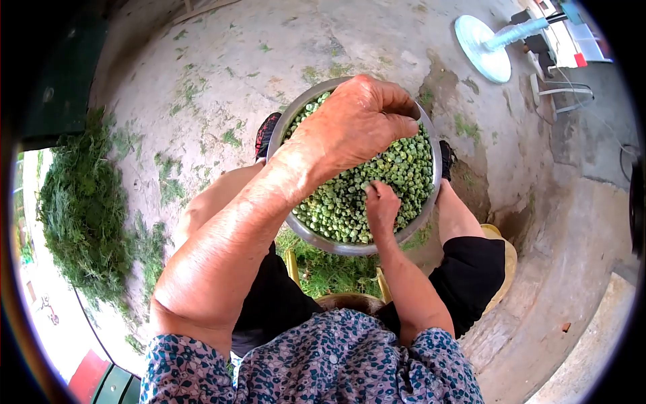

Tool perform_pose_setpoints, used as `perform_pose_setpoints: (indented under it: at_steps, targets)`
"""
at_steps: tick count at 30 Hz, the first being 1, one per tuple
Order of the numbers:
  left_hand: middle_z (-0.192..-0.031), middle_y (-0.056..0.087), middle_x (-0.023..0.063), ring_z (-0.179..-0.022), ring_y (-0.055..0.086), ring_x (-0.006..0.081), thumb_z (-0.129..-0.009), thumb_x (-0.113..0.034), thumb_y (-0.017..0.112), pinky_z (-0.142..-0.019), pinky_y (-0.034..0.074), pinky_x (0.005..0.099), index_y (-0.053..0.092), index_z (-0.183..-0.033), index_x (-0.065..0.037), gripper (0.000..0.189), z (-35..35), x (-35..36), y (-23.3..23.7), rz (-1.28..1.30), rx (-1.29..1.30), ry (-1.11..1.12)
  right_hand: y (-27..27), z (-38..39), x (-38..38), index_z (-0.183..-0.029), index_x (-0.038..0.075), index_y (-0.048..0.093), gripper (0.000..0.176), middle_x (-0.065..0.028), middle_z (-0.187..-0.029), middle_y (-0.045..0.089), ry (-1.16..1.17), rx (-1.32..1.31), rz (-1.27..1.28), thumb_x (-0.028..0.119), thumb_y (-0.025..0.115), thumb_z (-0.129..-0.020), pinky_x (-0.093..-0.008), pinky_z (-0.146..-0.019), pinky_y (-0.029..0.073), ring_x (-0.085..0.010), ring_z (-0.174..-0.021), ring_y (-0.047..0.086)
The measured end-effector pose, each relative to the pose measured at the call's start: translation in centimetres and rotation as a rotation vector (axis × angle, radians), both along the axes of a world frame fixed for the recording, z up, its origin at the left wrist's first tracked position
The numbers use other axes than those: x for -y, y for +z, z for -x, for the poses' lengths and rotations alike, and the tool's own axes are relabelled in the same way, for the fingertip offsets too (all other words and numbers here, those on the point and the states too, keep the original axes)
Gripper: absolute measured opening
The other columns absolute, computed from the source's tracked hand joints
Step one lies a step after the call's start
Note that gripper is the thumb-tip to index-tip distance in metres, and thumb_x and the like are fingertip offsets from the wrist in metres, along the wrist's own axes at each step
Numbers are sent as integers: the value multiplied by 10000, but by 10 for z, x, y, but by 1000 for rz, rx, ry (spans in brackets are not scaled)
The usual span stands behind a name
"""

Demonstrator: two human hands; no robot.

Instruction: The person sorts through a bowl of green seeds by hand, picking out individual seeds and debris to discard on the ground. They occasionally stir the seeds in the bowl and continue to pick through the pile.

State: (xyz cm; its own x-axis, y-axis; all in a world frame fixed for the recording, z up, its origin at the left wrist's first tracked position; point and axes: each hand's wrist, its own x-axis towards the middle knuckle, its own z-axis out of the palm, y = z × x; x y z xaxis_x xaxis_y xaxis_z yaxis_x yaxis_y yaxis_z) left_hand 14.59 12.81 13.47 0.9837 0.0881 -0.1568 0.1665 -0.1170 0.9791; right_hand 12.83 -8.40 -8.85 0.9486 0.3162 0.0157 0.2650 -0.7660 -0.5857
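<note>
The left hand (pixel 373 114) is arching high over the far side of a metal bowl (pixel 336 246), its back facing the camera and its fingers curling down with the thumb lying close to them; the view is not showing whether anything is sitting inside that grip. The right hand (pixel 383 202) is working lower, reaching over the near right part of the bowl. Its fingers are bending into a loose pinch, and the tips are apparently meeting the green berries (pixel 330 209) — whether they are gripping any, I cannot tell.

The berries are filling the bowl broadly, and the bowl is standing between the 2 shoes, the left shoe (pixel 267 131) and the right shoe (pixel 447 158). Feathery green scraps (pixel 231 138) are lying about the concrete floor (pixel 269 40), and a heap of similar fronds (pixel 84 215) is resting off to the left.

For good handling, a light pinch is probably serving better than a squeeze, since small round berries are likely rolling or bruising under pressure. Holding both hands inside the rim is sensible — anything slipping is then falling back among the berries, not onto the littered floor.
</note>
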Motion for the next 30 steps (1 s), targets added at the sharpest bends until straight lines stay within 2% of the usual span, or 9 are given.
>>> perform_pose_setpoints:
  at_steps: [2,3,4,6,12,16,25,28,30]
  targets:
    - [-941,653,100,-884,600,161,-798,-163,613,-806,460,283,626,-1053,-28,289,0,-1,1,-13,13,1,8,-13,-16,-872,-10,646,168,-159,-723,638,-340,-394,-228,130,628,-781,-349,-550,481,-274,-647,628]
    - [-944,653,104,-889,600,161,-798,-163,613,-806,460,285,625,-1053,-25,291,-1,-1,1,-10,9,3,-9,-19,-13,-917,-70,628,190,-111,-739,618,-283,-282,-200,75,609,-797,-258,-389,495,-145,-495,561]
    - [-948,652,108,-893,600,162,-797,-164,612,-807,461,287,624,-1053,-22,293,-1,-1,1,-7,4,6,-17,-24,-19,-914,-68,633,190,-111,-710,605,-281,-203,-202,83,612,-801,-266,-395,494,-144,-484,549]
    - [-955,651,115,-899,600,164,-795,-164,612,-808,462,289,623,-1053,-16,297,-1,-1,3,0,-4,8,4,-26,-33,-872,-79,630,176,-100,-656,583,-497,-453,-265,82,613,-804,-265,-382,477,-139,-460,532]
    - [-935,654,112,-883,602,165,-785,-148,607,-799,463,284,626,-1030,-3,285,-1,-1,5,-27,17,10,-17,-30,-40,-815,-60,609,130,-61,-579,541,-635,-477,-435,70,596,-811,-259,-381,457,-141,-416,504]
    - [-918,655,109,-870,602,163,-786,-147,603,-792,464,287,628,-1018,-3,274,0,-2,2,-56,48,5,7,-26,-28,-880,-38,593,146,-50,-636,555,-701,-746,-652,91,598,-813,-269,-429,446,-148,-476,539]
    - [-960,650,105,-881,603,166,-772,-141,608,-802,471,290,626,-1025,-3,288,11,3,-18,-156,44,-99,82,-4,15,-878,12,546,114,-97,-771,591,-420,-888,-1182,96,592,-816,-351,-673,509,-241,-750,624]
    - [-957,649,105,-877,604,165,-775,-136,600,-771,485,285,617,-1041,0,299,24,19,-30,-206,40,-138,113,3,22,-868,-20,568,105,-119,-794,609,-350,-908,-1296,66,584,-809,-370,-674,508,-249,-709,626]
    - [-998,634,114,-859,607,186,-795,-133,582,-745,506,288,584,-1093,11,331,38,35,-22,-86,-86,-184,138,10,26,-881,-46,560,118,-127,-801,604,-314,-909,-1290,53,567,-817,-368,-682,524,-250,-725,632]
